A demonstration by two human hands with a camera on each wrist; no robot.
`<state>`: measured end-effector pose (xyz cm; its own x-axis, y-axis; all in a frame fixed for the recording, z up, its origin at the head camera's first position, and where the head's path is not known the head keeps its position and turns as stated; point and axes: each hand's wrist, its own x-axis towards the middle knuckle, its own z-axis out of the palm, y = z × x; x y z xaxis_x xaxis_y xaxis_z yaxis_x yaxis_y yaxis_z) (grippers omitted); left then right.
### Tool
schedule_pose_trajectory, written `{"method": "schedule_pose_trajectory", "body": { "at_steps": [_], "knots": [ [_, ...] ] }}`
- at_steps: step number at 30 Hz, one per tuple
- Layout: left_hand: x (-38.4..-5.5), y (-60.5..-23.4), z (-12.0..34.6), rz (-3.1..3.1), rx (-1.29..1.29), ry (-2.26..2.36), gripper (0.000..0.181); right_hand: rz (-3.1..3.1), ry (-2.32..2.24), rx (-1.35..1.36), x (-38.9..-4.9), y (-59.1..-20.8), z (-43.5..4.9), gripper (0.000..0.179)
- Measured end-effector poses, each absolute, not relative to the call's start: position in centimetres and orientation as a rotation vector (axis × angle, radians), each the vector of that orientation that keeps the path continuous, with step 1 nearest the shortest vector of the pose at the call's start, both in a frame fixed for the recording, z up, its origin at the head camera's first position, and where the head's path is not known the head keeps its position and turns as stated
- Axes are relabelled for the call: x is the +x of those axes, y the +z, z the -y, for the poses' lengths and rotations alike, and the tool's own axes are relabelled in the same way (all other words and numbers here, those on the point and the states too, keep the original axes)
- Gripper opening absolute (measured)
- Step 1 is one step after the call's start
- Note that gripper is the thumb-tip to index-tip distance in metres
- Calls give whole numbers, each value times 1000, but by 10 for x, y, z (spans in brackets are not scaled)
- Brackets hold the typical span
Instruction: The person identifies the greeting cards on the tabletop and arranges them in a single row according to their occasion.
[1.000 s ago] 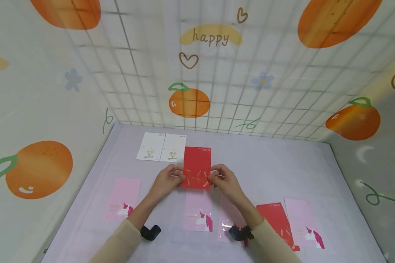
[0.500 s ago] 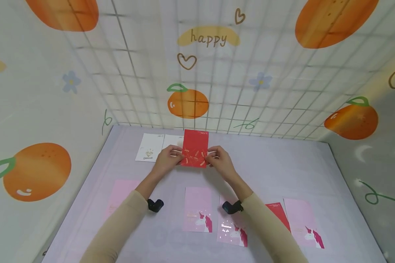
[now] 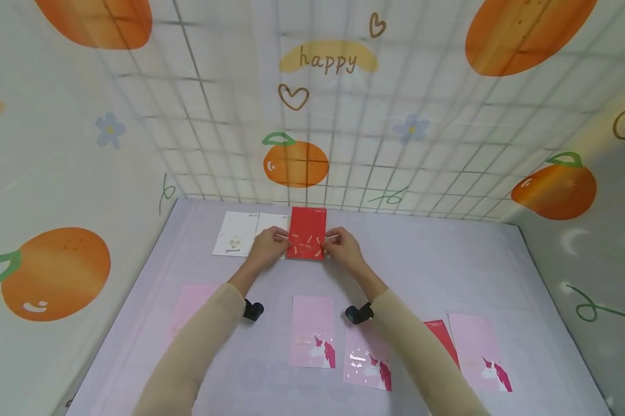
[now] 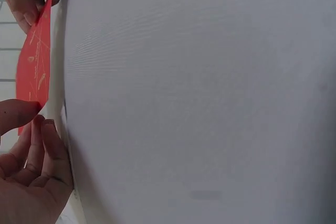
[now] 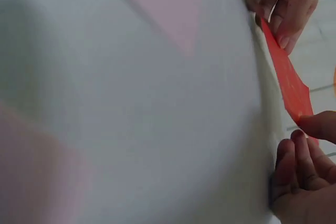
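A red card (image 3: 307, 228) with gold marks near its lower edge is held by both hands at the back of the table. My left hand (image 3: 268, 247) pinches its left edge between thumb and fingers, and my right hand (image 3: 345, 248) pinches the right edge the same way. In the left wrist view the red card (image 4: 35, 59) stands tilted above the tabletop. The right wrist view shows the red card (image 5: 290, 80) slightly bent between the two hands. Left of it lie two white cards with gold diamonds, the outer white card (image 3: 235, 231) and the inner white card (image 3: 272, 221), partly behind my left hand.
Nearer the front lie pink unicorn cards: a middle one (image 3: 312, 323), one beside it (image 3: 361, 367), a right one (image 3: 479, 346) and a left one (image 3: 193, 303) partly under my sleeve. Another red card (image 3: 441, 338) is mostly hidden by my right sleeve. A patterned cloth wall (image 3: 437, 167) rises behind.
Both hands have carried the red card away from me, toward the back edge of the table beside the white cards. In the last half second it has lowered slightly.
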<state>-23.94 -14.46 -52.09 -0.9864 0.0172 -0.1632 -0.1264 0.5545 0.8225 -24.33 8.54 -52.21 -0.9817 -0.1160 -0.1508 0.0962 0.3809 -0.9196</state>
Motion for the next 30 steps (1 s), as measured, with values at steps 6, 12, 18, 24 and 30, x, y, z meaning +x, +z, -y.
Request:
{"method": "schedule_pose_trajectory", "body": {
  "at_steps": [6, 12, 18, 24, 30],
  "knots": [
    [-241, -526, 142, -2627, -102, 1405, 25, -2489, -1556, 17, -247, -531, -86, 28],
    [-239, -527, 138, -2628, -104, 1377, 25, -2555, -1509, 0, -248, -535, -87, 27],
    [-236, -527, 134, -2648, -97, 1342, 25, -2577, -1485, 17, -248, -536, -88, 26],
    [-235, -526, 132, -2647, -115, 1340, 26, -2601, -1443, 21, -248, -537, -88, 27],
    [-234, -527, 132, -2640, -121, 1340, 27, -2640, -1419, 11, -248, -539, -87, 26]
  ]
}}
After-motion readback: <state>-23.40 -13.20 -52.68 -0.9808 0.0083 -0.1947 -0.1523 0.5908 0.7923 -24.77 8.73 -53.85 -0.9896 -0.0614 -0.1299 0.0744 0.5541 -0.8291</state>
